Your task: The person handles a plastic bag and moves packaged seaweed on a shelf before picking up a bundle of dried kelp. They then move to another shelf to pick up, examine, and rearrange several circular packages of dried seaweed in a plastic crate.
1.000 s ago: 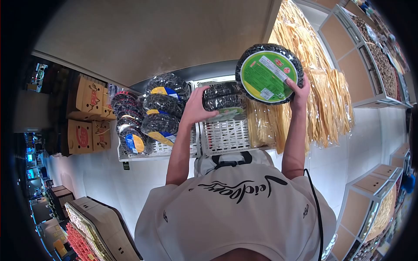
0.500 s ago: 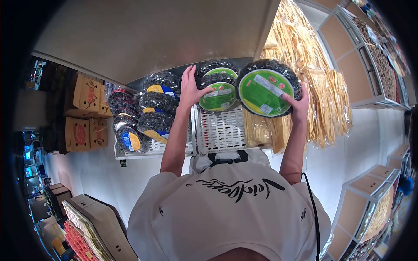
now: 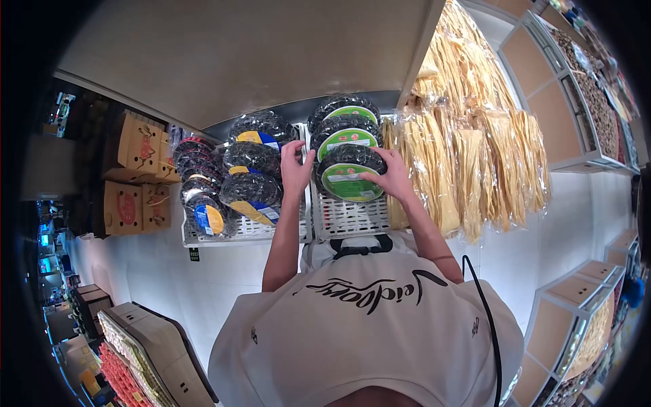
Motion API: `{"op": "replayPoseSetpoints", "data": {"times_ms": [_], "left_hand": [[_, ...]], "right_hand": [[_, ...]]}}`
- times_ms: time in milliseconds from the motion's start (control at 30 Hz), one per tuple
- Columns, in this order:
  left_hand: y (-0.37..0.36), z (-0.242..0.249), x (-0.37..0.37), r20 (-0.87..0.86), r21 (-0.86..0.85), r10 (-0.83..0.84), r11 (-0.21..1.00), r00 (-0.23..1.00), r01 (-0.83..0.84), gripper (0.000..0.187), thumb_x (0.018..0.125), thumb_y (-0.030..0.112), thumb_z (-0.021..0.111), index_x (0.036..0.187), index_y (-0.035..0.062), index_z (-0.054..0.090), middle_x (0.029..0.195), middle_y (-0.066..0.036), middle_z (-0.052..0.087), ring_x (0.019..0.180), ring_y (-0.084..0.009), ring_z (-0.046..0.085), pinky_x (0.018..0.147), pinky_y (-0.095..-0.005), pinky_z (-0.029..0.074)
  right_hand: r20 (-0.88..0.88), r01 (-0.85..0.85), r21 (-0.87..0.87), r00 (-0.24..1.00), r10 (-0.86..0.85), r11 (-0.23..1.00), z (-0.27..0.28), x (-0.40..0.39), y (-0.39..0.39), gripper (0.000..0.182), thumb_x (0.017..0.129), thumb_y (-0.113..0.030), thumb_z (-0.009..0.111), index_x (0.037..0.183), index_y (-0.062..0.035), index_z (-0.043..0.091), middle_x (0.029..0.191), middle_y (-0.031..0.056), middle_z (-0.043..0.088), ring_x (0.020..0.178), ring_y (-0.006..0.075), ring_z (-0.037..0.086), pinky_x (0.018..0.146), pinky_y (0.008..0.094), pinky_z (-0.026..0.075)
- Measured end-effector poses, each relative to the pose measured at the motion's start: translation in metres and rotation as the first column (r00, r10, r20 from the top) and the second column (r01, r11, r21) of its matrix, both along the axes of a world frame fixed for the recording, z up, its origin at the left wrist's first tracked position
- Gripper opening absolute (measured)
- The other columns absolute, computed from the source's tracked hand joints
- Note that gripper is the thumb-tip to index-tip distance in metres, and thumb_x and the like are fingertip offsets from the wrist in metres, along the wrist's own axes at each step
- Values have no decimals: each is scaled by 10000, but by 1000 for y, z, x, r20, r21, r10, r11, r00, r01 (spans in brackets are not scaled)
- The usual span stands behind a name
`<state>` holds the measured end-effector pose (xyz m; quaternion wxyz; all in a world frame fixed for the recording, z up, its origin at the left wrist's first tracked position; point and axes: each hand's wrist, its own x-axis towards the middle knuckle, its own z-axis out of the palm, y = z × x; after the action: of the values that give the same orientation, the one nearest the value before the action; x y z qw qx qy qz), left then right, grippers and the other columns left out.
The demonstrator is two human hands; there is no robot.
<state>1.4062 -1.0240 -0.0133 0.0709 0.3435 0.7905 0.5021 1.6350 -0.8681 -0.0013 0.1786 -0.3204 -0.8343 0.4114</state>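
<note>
A round black package with a green label leans at the front of a row of similar green-labelled packages in a white perforated crate. My right hand grips its right side, thumb across the label. Just left of the row is my left hand, thumb and fingers apart, holding nothing, near the divider between two crates. Black packages with blue and yellow labels stand in the crate to its left.
Long yellow dried sticks in clear bags lie on the right. A brown panel rises behind the crates. Cardboard boxes are stacked at the left, beside smaller round packages.
My right hand has moved left and brought the green-labelled package from above the yellow sticks to the front of the row. My left hand has come lower, off the row's package.
</note>
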Motion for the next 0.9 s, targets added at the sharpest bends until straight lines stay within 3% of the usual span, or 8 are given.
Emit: {"op": "replayPoseSetpoints", "data": {"times_ms": [100, 200, 333, 467, 600, 700, 800, 900], "left_hand": [[-10, -2, 11, 34, 9, 1, 1000, 999, -1, 327, 882, 111, 727, 1177, 19, 617, 1195, -106, 575, 1096, -223, 600, 900, -349, 534], [-19, -16, 17, 92, 49, 1, 999, 996, -5, 377, 883, 169, 728, 1203, 17, 598, 1221, -132, 576, 1103, -263, 604, 896, -368, 512], [-27, -12, 44, 0, -44, 0, 999, 1000, 0, 475, 889, 190, 725, 1284, 8, 532, 1260, -164, 551, 1178, -316, 556, 988, -392, 458], [-36, -20, 60, -96, -108, -16, 994, 995, 6, 500, 893, 170, 713, 1306, -10, 498, 1318, -205, 513, 1277, -371, 487, 1085, -418, 382], [-44, -18, 74, -86, -109, -13, 994, 996, 3, 502, 900, 153, 704, 1319, -18, 486, 1347, -205, 486, 1286, -356, 475, 1083, -421, 381], [-44, -17, 80, -50, -113, -37, 993, 998, 31, 513, 908, 157, 700, 1332, -21, 473, 1346, -202, 480, 1278, -339, 476, 1062, -417, 391], [-43, -14, 86, -56, -114, -57, 992, 997, 50, 546, 914, 168, 700, 1357, -26, 446, 1356, -204, 465, 1276, -331, 471, 1048, -412, 397], [-41, -14, 88, -90, -93, -48, 995, 995, 40, 606, 922, 195, 701, 1399, -23, 399, 1389, -197, 437, 1288, -336, 454, 1049, -417, 393]], "right_hand": [[-46, -29, -26, 999, 28, 999, 2, -1, 4, 752, 681, -299, 912, 1338, -115, 594, 1237, 157, 582, 1109, 313, 620, 915, 382, 522], [-113, -25, -60, 993, 18, 998, -8, -4, 4, 770, 718, -330, 888, 1365, -89, 546, 1255, 181, 570, 1156, 342, 596, 947, 402, 505], [-2, 29, 102, 1000, -29, 994, -20, -5, -5, 827, 766, -407, 832, 1406, -51, 446, 1271, 213, 531, 1210, 387, 521, 1009, 451, 453], [-48, 61, 220, 998, -51, 974, 11, 9, -5, 799, 761, -419, 832, 1357, -14, 487, 1284, 226, 510, 1198, 397, 518, 1006, 448, 443], [-39, 296, 526, 945, -325, 798, 43, 52, 7, 692, 760, -392, 838, 1251, 11, 563, 1179, 208, 551, 1113, 384, 557, 958, 465, 464], [184, 384, 467, 839, -512, 797, 52, 100, 22, 714, 756, -434, 831, 1245, 11, 562, 1158, 207, 565, 1069, 380, 583, 920, 450, 483], [503, 373, 291, 724, -472, 881, 57, 126, 20, 755, 744, -413, 834, 1282, 18, 526, 1146, 222, 557, 1128, 373, 546, 927, 480, 454], [461, 346, 358, 742, -487, 867, 14, 132, 3, 906, 728, -483, 832, 1366, 18, 430, 1143, 226, 544, 1122, 350, 552, 916, 512, 449]]}}
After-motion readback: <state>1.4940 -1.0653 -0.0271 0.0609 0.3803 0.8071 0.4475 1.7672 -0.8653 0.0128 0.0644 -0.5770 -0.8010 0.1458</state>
